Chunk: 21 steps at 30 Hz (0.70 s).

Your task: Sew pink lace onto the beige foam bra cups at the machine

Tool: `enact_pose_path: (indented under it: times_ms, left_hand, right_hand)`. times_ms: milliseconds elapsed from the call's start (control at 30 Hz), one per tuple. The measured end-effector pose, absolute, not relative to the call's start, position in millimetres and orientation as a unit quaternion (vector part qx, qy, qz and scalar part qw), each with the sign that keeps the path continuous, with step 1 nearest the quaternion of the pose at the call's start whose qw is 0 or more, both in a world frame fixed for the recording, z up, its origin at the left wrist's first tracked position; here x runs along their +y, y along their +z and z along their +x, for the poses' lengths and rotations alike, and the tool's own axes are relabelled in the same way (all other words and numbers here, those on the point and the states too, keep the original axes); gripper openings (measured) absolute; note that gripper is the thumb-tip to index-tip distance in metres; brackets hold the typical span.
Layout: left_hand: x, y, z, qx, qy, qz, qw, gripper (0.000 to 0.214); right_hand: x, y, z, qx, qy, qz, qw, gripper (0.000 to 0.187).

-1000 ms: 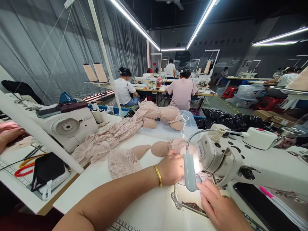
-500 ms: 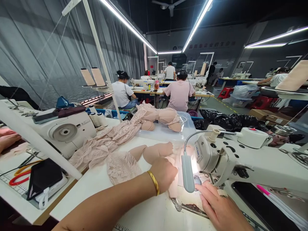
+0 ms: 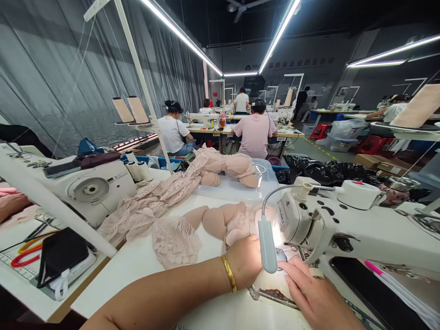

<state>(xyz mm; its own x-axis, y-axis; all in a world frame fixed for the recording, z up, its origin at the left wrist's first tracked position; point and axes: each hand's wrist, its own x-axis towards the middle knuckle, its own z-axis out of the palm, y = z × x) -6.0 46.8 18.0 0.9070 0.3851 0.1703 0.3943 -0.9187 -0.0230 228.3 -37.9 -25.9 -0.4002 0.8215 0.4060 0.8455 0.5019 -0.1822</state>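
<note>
A beige lace bra lies on the white tabletop, its right end running under my left hand. That hand, with a gold bracelet on its wrist, is curled on the bra beside the needle area; the lamp hides its fingertips. My right hand lies on the sewing machine bed with fingers stretched out, the fingertips close to the presser foot. The sewing machine stands at right, and its grey gooseneck lamp lights the spot between both hands. What lies under the right fingertips is hard to see.
More lace bras heap over a clear plastic bin behind the table. A black phone and a pink-tipped pen lie at right. Another sewing machine and a thread stand pole are at left. Co-workers sit ahead.
My left hand has moved right and slightly down, closer to the lamp, uncovering more of the lace cup behind it. The right hand has hardly moved.
</note>
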Motion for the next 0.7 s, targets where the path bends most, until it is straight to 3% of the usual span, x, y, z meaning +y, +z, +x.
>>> enact_pose_path:
  times_ms: [400, 567, 700]
  left_hand:
    - [38.9, 3.4, 8.3, -0.239, -0.156, -0.958, -0.011, 0.020]
    - [33.8, 20.4, 7.2, -0.263, -0.123, -0.957, 0.010, 0.024]
    - [25.6, 38.5, 1.1, -0.343, -0.141, -0.928, -0.038, 0.027]
  right_hand:
    - [-35.8, -29.7, 227.9, -0.840, -0.034, -0.486, 0.239, 0.029]
    - [-35.7, -38.5, 230.8, -0.834, -0.031, -0.501, 0.230, 0.032]
    - [-35.2, -39.9, 231.3, -0.844, -0.015, -0.495, 0.205, 0.032]
